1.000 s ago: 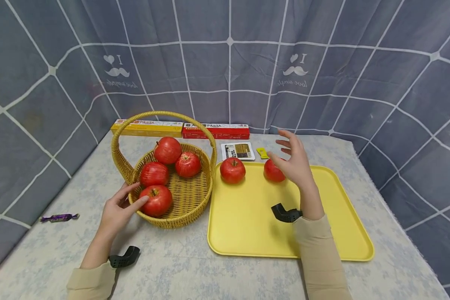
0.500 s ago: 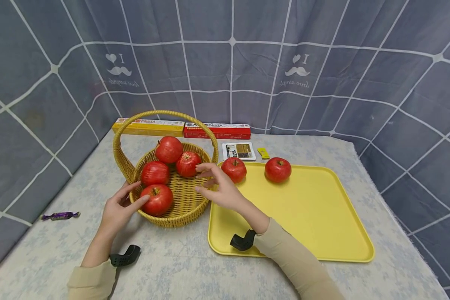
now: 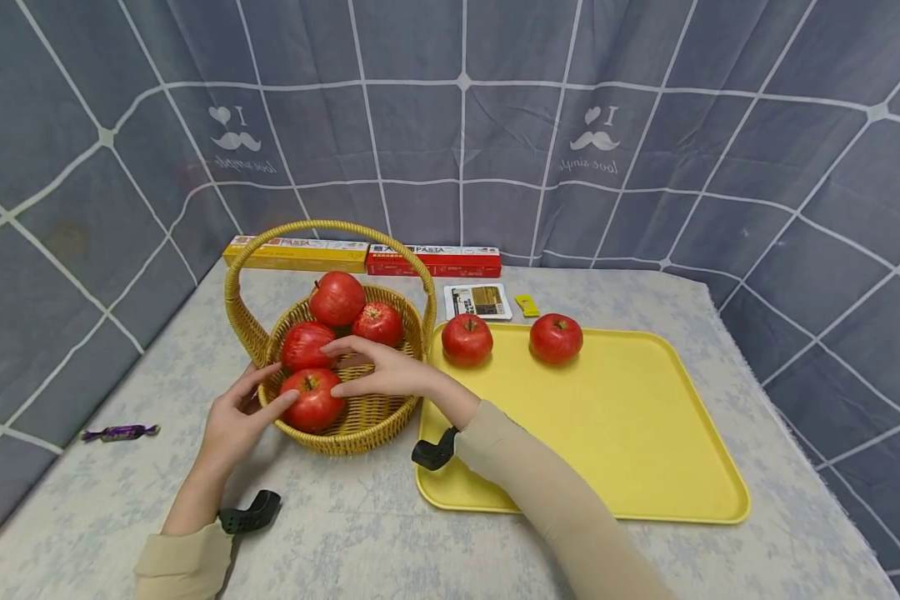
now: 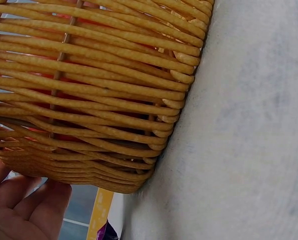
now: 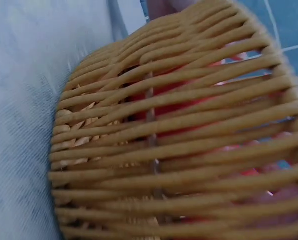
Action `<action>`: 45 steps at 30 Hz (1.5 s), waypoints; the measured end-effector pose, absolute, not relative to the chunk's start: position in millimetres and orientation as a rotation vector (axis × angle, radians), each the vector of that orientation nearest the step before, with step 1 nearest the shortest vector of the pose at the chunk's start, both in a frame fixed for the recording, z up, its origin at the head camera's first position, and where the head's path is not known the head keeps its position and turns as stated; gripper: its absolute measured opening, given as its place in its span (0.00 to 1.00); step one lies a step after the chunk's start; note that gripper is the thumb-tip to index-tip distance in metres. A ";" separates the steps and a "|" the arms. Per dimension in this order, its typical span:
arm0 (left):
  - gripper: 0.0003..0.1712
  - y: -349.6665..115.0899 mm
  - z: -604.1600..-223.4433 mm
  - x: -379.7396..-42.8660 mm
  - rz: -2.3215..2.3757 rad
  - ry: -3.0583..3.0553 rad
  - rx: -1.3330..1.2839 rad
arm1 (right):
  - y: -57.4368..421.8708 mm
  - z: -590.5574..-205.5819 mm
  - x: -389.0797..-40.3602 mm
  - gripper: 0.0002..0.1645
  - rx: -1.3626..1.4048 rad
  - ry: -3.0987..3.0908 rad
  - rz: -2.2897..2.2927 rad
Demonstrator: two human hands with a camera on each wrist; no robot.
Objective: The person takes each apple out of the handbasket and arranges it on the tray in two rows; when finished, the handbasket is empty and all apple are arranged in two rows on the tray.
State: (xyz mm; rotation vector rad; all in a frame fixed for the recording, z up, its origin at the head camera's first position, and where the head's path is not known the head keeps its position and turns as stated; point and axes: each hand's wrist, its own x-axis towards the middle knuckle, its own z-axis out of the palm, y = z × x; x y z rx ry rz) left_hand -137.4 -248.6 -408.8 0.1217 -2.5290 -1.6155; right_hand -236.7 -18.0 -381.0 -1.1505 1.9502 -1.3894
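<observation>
A wicker basket (image 3: 363,429) with a tall arched handle stands left of centre and holds several red apples. My left hand (image 3: 234,425) grips its left rim, fingers along the outer wall and thumb over the edge by the front apple (image 3: 313,408). Inside the basket, my right hand (image 3: 382,371) reaches in from the right with fingers spread. Its fingertips are at the middle left apple (image 3: 303,346), its thumb at the front apple's right side. Woven wall (image 4: 89,100) fills much of the left wrist view, with the left fingers below it. The right wrist view shows mostly wicker (image 5: 179,140), blurred.
A yellow tray (image 3: 570,450) lies right of the basket, with two apples (image 3: 467,340) along its far edge. Behind are a yellow pasta box (image 3: 300,257), a red one (image 3: 433,263), a flat white packet (image 3: 477,302) and a small yellow packet (image 3: 527,305). A purple-wrapped candy (image 3: 120,433) lies left.
My right hand has come off the right-hand apple on the tray and swung left into the basket. That apple stays at the tray's far edge. The left hand keeps its place.
</observation>
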 end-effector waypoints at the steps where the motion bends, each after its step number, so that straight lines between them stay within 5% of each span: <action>1: 0.37 -248.7 -408.9 -137.3 -1.614 -2.531 0.119 | -21.5 -381.9 -238.2 0.35 -1.149 1.942 -1.367; 13: 0.37 -248.1 -409.5 -137.4 -1.593 -2.537 0.099 | -39.9 -383.7 -242.1 0.43 -1.170 2.120 -0.976; 27: 0.36 -250.1 -407.6 -135.9 -1.586 -2.552 0.097 | -28.1 -378.5 -230.1 0.41 -1.278 2.246 -0.872; 45: 0.36 -248.4 -407.8 -137.2 -1.613 -2.520 0.097 | 106.1 -334.8 -213.5 0.45 -1.220 2.419 -1.317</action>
